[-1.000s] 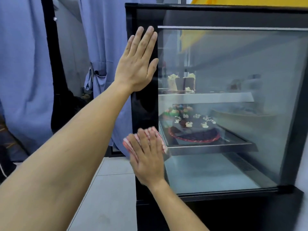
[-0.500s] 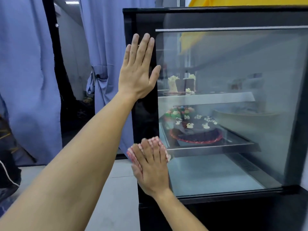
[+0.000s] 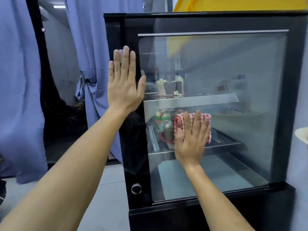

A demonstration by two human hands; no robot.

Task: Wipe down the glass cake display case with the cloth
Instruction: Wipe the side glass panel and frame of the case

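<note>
The black-framed glass cake display case point(image 3: 281, 105) fills the right of the head view, with cakes on metal shelves behind its front pane. My right hand point(image 3: 191, 140) lies flat with straight fingers on the lower middle of the pane and presses a folded red-and-white checked cloth point(image 3: 179, 124) against the glass. My left hand point(image 3: 124, 84) is spread flat against the case's black left frame, fingers pointing up.
Blue curtains point(image 3: 21, 97) hang to the left over a dark doorway. A round knob point(image 3: 136, 188) sits low on the case's left frame. Grey floor tiles point(image 3: 108, 197) lie below left. A yellow panel point(image 3: 233, 4) shows above the case, and a pale object point(image 3: 302, 135) at the right edge.
My right hand has slid the cloth rightward from the case's left frame onto the glass pane. The left hand stays flat on the frame. The view has shifted so the case's front faces me.
</note>
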